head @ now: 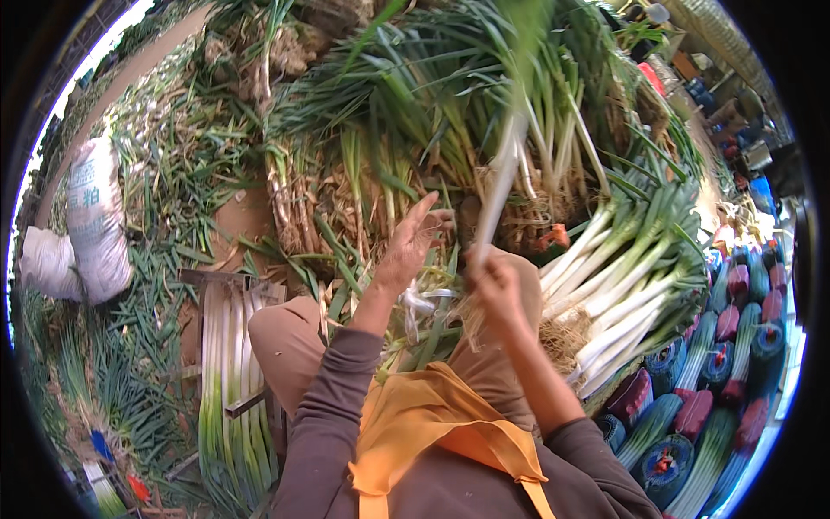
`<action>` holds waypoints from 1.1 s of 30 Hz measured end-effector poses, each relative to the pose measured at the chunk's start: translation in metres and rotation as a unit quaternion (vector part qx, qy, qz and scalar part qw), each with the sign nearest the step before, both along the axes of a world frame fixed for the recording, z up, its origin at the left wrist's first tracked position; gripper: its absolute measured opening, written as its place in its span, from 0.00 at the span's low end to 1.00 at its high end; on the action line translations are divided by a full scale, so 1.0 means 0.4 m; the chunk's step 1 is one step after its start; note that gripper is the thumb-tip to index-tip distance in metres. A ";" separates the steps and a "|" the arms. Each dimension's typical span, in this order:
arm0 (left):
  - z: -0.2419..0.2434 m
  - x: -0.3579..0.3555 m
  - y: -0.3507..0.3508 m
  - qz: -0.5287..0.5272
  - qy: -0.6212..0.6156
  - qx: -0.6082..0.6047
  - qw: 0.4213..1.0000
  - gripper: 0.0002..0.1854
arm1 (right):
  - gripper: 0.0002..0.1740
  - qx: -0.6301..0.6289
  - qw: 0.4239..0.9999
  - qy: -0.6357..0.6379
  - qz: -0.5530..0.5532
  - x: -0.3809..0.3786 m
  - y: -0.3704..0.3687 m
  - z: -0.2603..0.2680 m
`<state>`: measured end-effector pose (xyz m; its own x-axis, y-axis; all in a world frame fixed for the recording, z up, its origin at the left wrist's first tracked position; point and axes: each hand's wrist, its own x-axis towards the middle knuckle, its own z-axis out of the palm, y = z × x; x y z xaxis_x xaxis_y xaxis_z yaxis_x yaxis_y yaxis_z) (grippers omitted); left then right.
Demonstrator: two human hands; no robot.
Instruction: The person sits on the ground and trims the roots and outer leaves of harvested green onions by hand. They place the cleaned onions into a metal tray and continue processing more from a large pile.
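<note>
My right hand (pixel 498 285) grips a long green onion (pixel 502 175) near its root end. Its white stalk slants up and away from me, and its green leaves blur at the top. Fine roots (pixel 474 318) hang below the fist. My left hand (pixel 415 240) is empty, fingers apart, to the left of that stalk and not touching it. Beyond both hands stands a large heap of untrimmed green onions (pixel 447 91) with dry, brown outer skins. By my right knee lies a pile of white-stalked green onions (pixel 603 285), roots towards me.
To my left, a metal rack (pixel 243 403) holds several clean green onions (pixel 224 350). Leaf scraps (pixel 175 156) litter the ground around two white woven sacks (pixel 100 220). At right, wrapped onion bundles (pixel 668 464) are stacked in rows. An orange apron (pixel 428 422) covers my lap.
</note>
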<state>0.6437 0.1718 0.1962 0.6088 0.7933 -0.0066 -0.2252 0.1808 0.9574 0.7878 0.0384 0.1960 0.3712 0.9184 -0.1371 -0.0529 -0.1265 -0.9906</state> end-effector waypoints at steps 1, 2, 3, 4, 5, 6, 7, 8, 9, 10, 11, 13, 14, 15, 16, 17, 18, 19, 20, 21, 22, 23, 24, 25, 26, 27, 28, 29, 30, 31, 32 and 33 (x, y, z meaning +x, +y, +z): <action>-0.081 -0.020 0.015 0.032 0.040 0.018 0.998 0.33 | 0.11 0.006 0.999 -0.006 -0.045 0.069 0.056 -0.004; -0.171 -0.049 0.039 0.087 0.208 0.006 0.974 0.30 | 0.12 0.029 0.997 -0.010 -0.077 0.142 0.115 -0.016; -0.264 -0.086 0.060 0.126 0.349 0.002 0.929 0.27 | 0.13 0.066 0.993 -0.019 -0.097 0.213 0.173 -0.037; -0.355 -0.130 0.079 0.145 0.403 -0.039 0.903 0.26 | 0.13 0.035 0.990 0.004 -0.133 0.284 0.229 -0.063; -0.441 -0.173 0.095 0.145 0.466 -0.111 0.866 0.25 | 0.13 0.052 0.989 0.024 -0.135 0.353 0.280 -0.092; -0.519 -0.207 0.106 0.182 0.493 -0.069 0.848 0.25 | 0.13 0.001 0.981 0.037 -0.192 0.405 0.339 -0.133; -0.588 -0.232 0.119 0.192 0.534 -0.065 0.821 0.25 | 0.13 -0.040 0.966 0.054 -0.248 0.444 0.383 -0.180; -0.646 -0.249 0.134 0.195 0.539 -0.061 0.817 0.25 | 0.12 -0.088 0.967 0.028 -0.236 0.475 0.402 -0.223; -0.694 -0.259 0.155 0.177 0.548 -0.038 0.817 0.27 | 0.12 -0.154 0.957 0.005 -0.245 0.500 0.416 -0.265; -0.733 -0.258 0.178 0.154 0.571 -0.044 0.805 0.28 | 0.11 -0.238 0.935 -0.023 -0.264 0.522 0.423 -0.302; -0.763 -0.252 0.195 0.126 0.589 -0.041 0.798 0.29 | 0.11 -0.215 0.939 0.034 -0.266 0.545 0.419 -0.334; -0.802 -0.234 0.231 0.072 0.583 -0.085 0.805 0.29 | 0.10 -0.223 0.940 0.022 -0.258 0.581 0.389 -0.387; -0.813 -0.219 0.238 0.048 0.608 -0.107 0.785 0.25 | 0.11 -0.235 0.939 0.010 -0.252 0.601 0.375 -0.404; -0.818 -0.206 0.244 0.018 0.637 -0.137 0.759 0.22 | 0.13 -0.243 0.937 0.003 -0.250 0.617 0.362 -0.415; -0.818 -0.191 0.241 0.009 0.649 -0.125 0.750 0.19 | 0.14 -0.234 0.943 0.003 -0.235 0.631 0.355 -0.419; -0.812 -0.178 0.231 -0.006 0.659 -0.117 0.743 0.17 | 0.22 -0.249 0.931 -0.179 -0.199 0.635 0.357 -0.419; -0.801 -0.163 0.211 0.003 0.646 -0.116 0.755 0.14 | 0.25 -0.227 0.901 -0.326 -0.174 0.628 0.365 -0.413; -0.783 -0.152 0.184 -0.028 0.630 -0.094 0.770 0.14 | 0.28 -0.248 0.836 -0.461 -0.167 0.604 0.382 -0.406; -0.761 -0.135 0.156 -0.036 0.557 -0.213 0.802 0.16 | 0.28 -0.271 0.852 -0.406 -0.189 0.567 0.401 -0.394; -0.730 -0.124 0.112 -0.013 0.501 -0.192 0.844 0.16 | 0.28 -0.293 0.865 -0.379 -0.147 0.519 0.426 -0.376; -0.697 -0.114 0.074 -0.051 0.484 -0.094 0.869 0.14 | 0.23 -0.259 0.843 -0.470 -0.039 0.454 0.446 -0.357; -0.659 -0.106 0.026 -0.061 0.421 -0.121 0.897 0.12 | 0.19 -0.247 0.849 -0.466 0.026 0.372 0.467 -0.346; -0.622 -0.097 -0.021 -0.126 0.418 -0.142 0.888 0.13 | 0.18 -0.182 0.889 -0.411 0.084 0.285 0.474 -0.335; -0.586 -0.101 -0.062 -0.237 0.377 -0.074 0.893 0.14 | 0.19 -0.194 0.885 -0.376 0.192 0.213 0.472 -0.318; -0.556 -0.106 -0.097 -0.349 0.353 -0.017 0.868 0.16 | 0.21 -0.195 0.891 -0.316 0.260 0.141 0.463 -0.309; -0.537 -0.113 -0.117 -0.420 0.340 0.011 0.841 0.15 | 0.16 -0.170 0.881 -0.314 0.309 0.085 0.434 -0.296; -0.533 -0.125 -0.120 -0.375 0.354 -0.079 0.853 0.14 | 0.17 -0.113 0.856 -0.359 0.353 0.046 0.418 -0.286; -0.539 -0.136 -0.121 -0.333 0.334 -0.171 0.865 0.12 | 0.19 -0.054 0.883 -0.313 0.347 0.021 0.390 -0.277; -0.563 -0.149 -0.094 -0.226 0.344 -0.110 0.904 0.12 | 0.18 -0.049 0.879 -0.312 0.357 0.009 0.370 -0.272; -0.600 -0.157 -0.066 -0.103 0.349 -0.121 0.924 0.12 | 0.18 -0.055 0.869 -0.309 0.383 0.004 0.354 -0.268; -0.649 -0.166 -0.031 0.026 0.338 -0.207 0.918 0.13 | 0.17 -0.072 0.853 -0.330 0.398 0.003 0.345 -0.268; -0.704 -0.174 0.004 0.165 0.293 -0.214 0.917 0.15 | 0.17 -0.099 0.832 -0.363 0.407 0.003 0.344 -0.271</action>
<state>0.5739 0.1736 -0.0856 0.1291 0.7817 -0.6102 0.1948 0.5834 0.7885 0.7888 0.1760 0.0875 -0.3117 0.8919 -0.3276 0.7337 0.0069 -0.6794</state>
